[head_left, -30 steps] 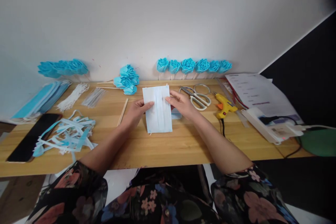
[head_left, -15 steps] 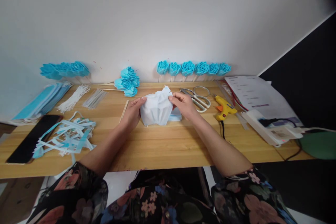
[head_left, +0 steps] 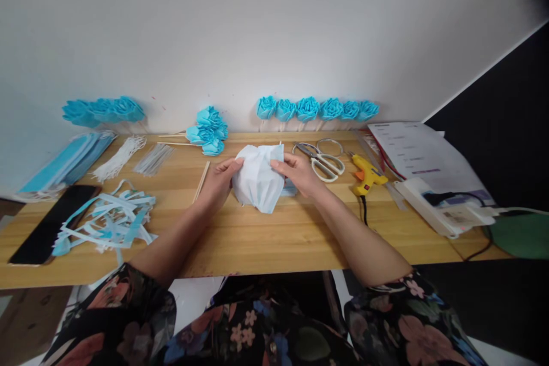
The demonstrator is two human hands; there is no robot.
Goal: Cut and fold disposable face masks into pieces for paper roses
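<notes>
A pale blue-white face mask (head_left: 259,180), spread out and creased down its middle, is held between both hands above the table. My left hand (head_left: 221,178) pinches its left edge, thumb on the near face. On the opposite edge, my right hand (head_left: 299,172) grips it between thumb and fingers. No ear loops show on this sheet. Part of another blue piece (head_left: 289,187) lies on the table behind it, mostly hidden by the mask and my right hand. A thin wooden stick (head_left: 201,182) rests just left of my left hand.
Blue flowers (head_left: 307,109) on sticks stand along the wall; more flowers (head_left: 209,130) lie nearer. Scissors (head_left: 325,166), a yellow glue gun (head_left: 366,176) and a power strip (head_left: 444,209) are at right. Cut strips (head_left: 109,220), a phone (head_left: 51,226) and stacked masks (head_left: 66,163) are at left.
The mask has been opened wider and its lower edge now hangs lower, to a point. My right hand has shifted slightly along its edge; both hands keep hold.
</notes>
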